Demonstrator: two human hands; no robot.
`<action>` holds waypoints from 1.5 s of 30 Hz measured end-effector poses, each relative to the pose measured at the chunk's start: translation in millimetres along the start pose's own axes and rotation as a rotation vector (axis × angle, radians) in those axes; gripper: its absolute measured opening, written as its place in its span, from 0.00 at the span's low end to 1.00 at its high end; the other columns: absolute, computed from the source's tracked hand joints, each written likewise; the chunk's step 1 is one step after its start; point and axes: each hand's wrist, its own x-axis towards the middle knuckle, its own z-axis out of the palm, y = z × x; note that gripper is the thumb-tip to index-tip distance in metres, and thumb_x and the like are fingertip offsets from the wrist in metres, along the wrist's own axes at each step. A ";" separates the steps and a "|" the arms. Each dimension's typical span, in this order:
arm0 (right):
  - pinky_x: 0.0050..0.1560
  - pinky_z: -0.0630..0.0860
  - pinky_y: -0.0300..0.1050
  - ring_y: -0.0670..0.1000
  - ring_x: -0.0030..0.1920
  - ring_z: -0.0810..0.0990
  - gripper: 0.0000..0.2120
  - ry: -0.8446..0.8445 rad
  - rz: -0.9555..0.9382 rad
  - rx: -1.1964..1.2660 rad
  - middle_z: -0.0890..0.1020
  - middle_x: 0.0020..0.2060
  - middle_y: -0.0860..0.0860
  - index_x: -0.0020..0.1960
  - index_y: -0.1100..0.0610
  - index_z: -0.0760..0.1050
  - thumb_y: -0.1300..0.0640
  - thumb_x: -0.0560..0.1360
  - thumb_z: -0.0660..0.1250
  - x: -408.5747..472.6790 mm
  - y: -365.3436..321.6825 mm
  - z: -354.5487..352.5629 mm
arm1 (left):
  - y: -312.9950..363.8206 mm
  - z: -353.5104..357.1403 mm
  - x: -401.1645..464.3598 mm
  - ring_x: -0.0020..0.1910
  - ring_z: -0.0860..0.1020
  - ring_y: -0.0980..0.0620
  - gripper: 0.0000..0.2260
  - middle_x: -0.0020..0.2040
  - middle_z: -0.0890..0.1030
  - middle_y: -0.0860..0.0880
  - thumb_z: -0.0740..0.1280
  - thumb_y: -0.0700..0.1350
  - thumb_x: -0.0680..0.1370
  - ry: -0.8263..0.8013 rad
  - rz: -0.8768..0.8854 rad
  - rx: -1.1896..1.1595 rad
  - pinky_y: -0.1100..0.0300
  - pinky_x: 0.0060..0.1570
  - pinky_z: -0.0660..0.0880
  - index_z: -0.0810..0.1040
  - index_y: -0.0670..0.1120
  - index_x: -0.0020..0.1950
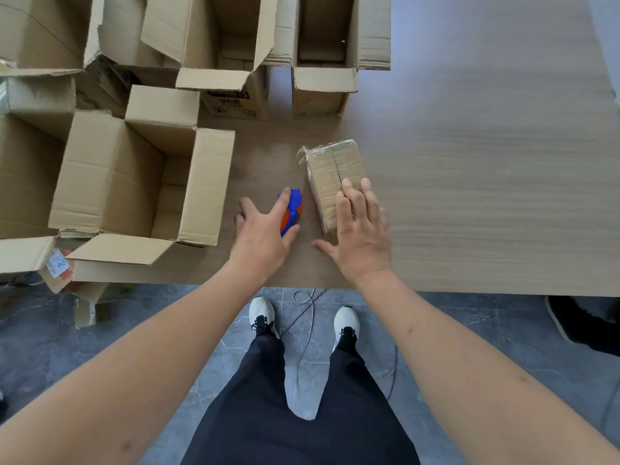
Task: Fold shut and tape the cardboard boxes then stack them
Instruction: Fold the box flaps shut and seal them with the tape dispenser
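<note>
Wood-grain bench (469, 196) is stretching ahead of me, grey tiled floor (100, 347) showing below its near edge; open cardboard boxes (134, 182) are crowding its left side, flaps standing up; my left hand (263, 231) is reaching over the blue and orange tape dispenser (292, 209), fingers spread and touching it, not yet gripping; my right hand (360, 229) is lying flat, fingers straight, on the small taped box (330, 169) just beside it.

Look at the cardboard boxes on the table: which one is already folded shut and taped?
The small flat box under the right hand, beside the blue tape dispenser. Its flaps are closed and shiny with tape; every other box stands with flaps open.
</note>
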 end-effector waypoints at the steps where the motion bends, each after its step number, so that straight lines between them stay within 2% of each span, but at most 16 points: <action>1: 0.68 0.70 0.59 0.58 0.80 0.58 0.52 -0.027 -0.016 0.048 0.65 0.78 0.52 0.75 0.58 0.65 0.36 0.60 0.81 -1.6 6.0 -2.8 | 0.9 -3.5 -2.0 0.50 0.71 0.37 0.30 0.61 0.64 0.39 0.63 0.60 0.81 0.036 0.022 0.030 0.45 0.58 0.73 0.55 0.62 0.81; 4: 0.76 0.65 0.55 0.54 0.82 0.53 0.55 -0.090 -0.084 0.187 0.61 0.80 0.48 0.77 0.56 0.64 0.42 0.58 0.84 -2.3 27.0 -12.5 | 4.9 -15.1 -6.5 0.48 0.72 0.39 0.24 0.59 0.67 0.40 0.65 0.53 0.82 0.178 0.152 0.011 0.44 0.51 0.77 0.68 0.52 0.77; 6: 0.77 0.65 0.51 0.50 0.82 0.52 0.54 -0.133 -0.118 0.275 0.60 0.81 0.44 0.79 0.53 0.63 0.49 0.59 0.85 -0.9 40.5 -18.9 | 8.4 -18.2 -8.7 0.47 0.74 0.39 0.18 0.58 0.71 0.38 0.67 0.48 0.81 0.300 0.356 -0.085 0.43 0.49 0.77 0.77 0.44 0.70; 9: 0.73 0.70 0.51 0.45 0.82 0.51 0.54 -0.193 -0.159 0.407 0.58 0.81 0.39 0.80 0.50 0.62 0.59 0.59 0.83 2.5 53.9 -26.7 | 16.6 -12.8 -8.2 0.53 0.76 0.38 0.13 0.60 0.75 0.37 0.68 0.47 0.82 0.384 0.635 -0.131 0.46 0.55 0.76 0.82 0.41 0.63; 12: 0.71 0.72 0.54 0.45 0.81 0.52 0.50 -0.200 -0.186 0.492 0.58 0.80 0.39 0.80 0.51 0.64 0.63 0.62 0.80 4.4 58.0 -30.3 | 27.7 -2.1 -4.2 0.64 0.77 0.37 0.13 0.65 0.77 0.36 0.71 0.49 0.81 0.341 0.753 -0.140 0.46 0.63 0.76 0.84 0.41 0.58; 16: 0.75 0.68 0.52 0.48 0.81 0.53 0.42 -0.194 -0.223 0.511 0.61 0.80 0.44 0.80 0.53 0.65 0.63 0.68 0.75 2.6 60.8 -31.7 | 33.2 11.9 -4.3 0.68 0.77 0.38 0.08 0.65 0.80 0.38 0.76 0.42 0.77 0.345 0.741 -0.221 0.45 0.58 0.81 0.86 0.41 0.55; 21: 0.78 0.62 0.48 0.55 0.80 0.59 0.30 -0.195 -0.267 0.547 0.67 0.77 0.51 0.76 0.58 0.70 0.74 0.76 0.66 10.3 69.6 -39.4 | 26.6 11.9 4.2 0.67 0.78 0.37 0.09 0.64 0.81 0.37 0.78 0.38 0.75 0.360 0.791 -0.272 0.43 0.59 0.80 0.87 0.40 0.54; 25: 0.78 0.64 0.51 0.54 0.79 0.63 0.31 -0.185 -0.332 0.535 0.69 0.76 0.53 0.76 0.59 0.70 0.73 0.75 0.69 14.5 81.3 -42.0 | 22.2 18.0 6.7 0.70 0.76 0.38 0.10 0.66 0.80 0.38 0.76 0.39 0.77 0.333 0.798 -0.320 0.43 0.63 0.78 0.86 0.41 0.57; 28: 0.70 0.74 0.53 0.57 0.71 0.75 0.28 -0.013 -0.277 0.496 0.75 0.72 0.56 0.72 0.58 0.76 0.64 0.73 0.77 8.8 91.2 -39.5 | 22.3 22.6 5.1 0.73 0.73 0.39 0.10 0.69 0.78 0.38 0.74 0.37 0.78 0.304 0.785 -0.397 0.45 0.64 0.78 0.85 0.40 0.60; 30: 0.57 0.80 0.57 0.60 0.57 0.82 0.23 0.100 -0.234 0.505 0.81 0.60 0.59 0.64 0.60 0.82 0.58 0.71 0.79 3.1 98.9 -37.2 | 21.1 22.6 4.1 0.76 0.70 0.41 0.12 0.71 0.76 0.39 0.72 0.34 0.79 0.265 0.794 -0.419 0.49 0.65 0.78 0.84 0.41 0.63; 33: 0.42 0.80 0.57 0.57 0.39 0.80 0.18 0.124 -0.207 0.572 0.81 0.44 0.57 0.60 0.61 0.84 0.59 0.72 0.79 -4.9 104.7 -36.5 | 16.7 18.3 6.0 0.78 0.67 0.43 0.14 0.73 0.75 0.40 0.69 0.33 0.81 0.226 0.828 -0.410 0.53 0.68 0.76 0.83 0.42 0.66; 36: 0.40 0.80 0.56 0.58 0.38 0.82 0.11 0.129 -0.194 0.589 0.84 0.40 0.56 0.55 0.64 0.85 0.65 0.74 0.77 -4.7 99.1 -34.7 | 16.8 16.0 6.8 0.78 0.67 0.43 0.14 0.72 0.75 0.40 0.68 0.34 0.82 0.222 0.830 -0.395 0.52 0.67 0.77 0.83 0.42 0.66; 39: 0.40 0.80 0.57 0.60 0.38 0.84 0.03 0.166 -0.133 0.558 0.85 0.38 0.57 0.48 0.65 0.85 0.65 0.74 0.75 0.0 91.3 -31.1 | 19.9 17.0 4.6 0.77 0.68 0.44 0.13 0.73 0.75 0.41 0.68 0.34 0.82 0.231 0.807 -0.384 0.49 0.67 0.77 0.83 0.42 0.65; 41: 0.42 0.82 0.58 0.60 0.40 0.85 0.05 0.192 -0.075 0.577 0.86 0.41 0.57 0.49 0.64 0.85 0.65 0.74 0.76 -2.1 88.8 -30.3 | 21.8 18.9 3.6 0.77 0.68 0.44 0.12 0.73 0.75 0.41 0.68 0.35 0.82 0.246 0.793 -0.380 0.46 0.68 0.75 0.83 0.42 0.64; 43: 0.45 0.83 0.56 0.59 0.43 0.87 0.11 0.206 -0.055 0.551 0.88 0.46 0.57 0.55 0.63 0.85 0.67 0.73 0.76 -8.6 85.2 -30.0 | 25.2 20.8 2.3 0.77 0.69 0.43 0.12 0.73 0.75 0.40 0.68 0.34 0.81 0.254 0.778 -0.380 0.45 0.70 0.74 0.84 0.41 0.63; 45: 0.44 0.83 0.55 0.60 0.42 0.86 0.16 0.203 -0.025 0.466 0.87 0.46 0.58 0.62 0.62 0.83 0.68 0.74 0.73 -16.2 77.0 -30.0 | 31.1 21.6 1.0 0.76 0.70 0.41 0.12 0.72 0.76 0.39 0.69 0.34 0.80 0.268 0.755 -0.379 0.46 0.71 0.72 0.84 0.40 0.63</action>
